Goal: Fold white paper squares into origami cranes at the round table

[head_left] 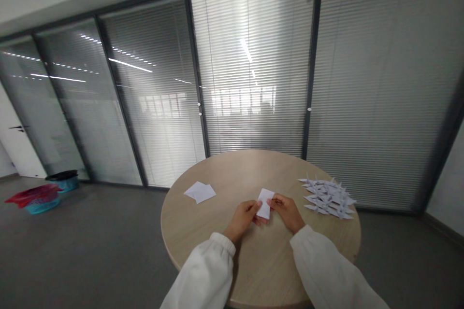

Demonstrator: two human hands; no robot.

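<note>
Between my two hands is a small folded piece of white paper (265,204), held above the middle of the table. My left hand (246,215) grips its left and lower edge, thumb on top and fingers underneath. On the other side, my right hand (286,207) pinches the paper's right edge with thumb and fingertips. To the left lie white paper sheets (200,192), overlapping flat on the tabletop. Off to the right rests a group of folded paper figures (328,196) with pointed tips, set close together in rows.
The round wooden table (261,265) stands against a glass partition with blinds (253,67). On the floor at far left are a blue basket with a red liner (39,200) and another with a black liner (65,181), near a white door (18,140).
</note>
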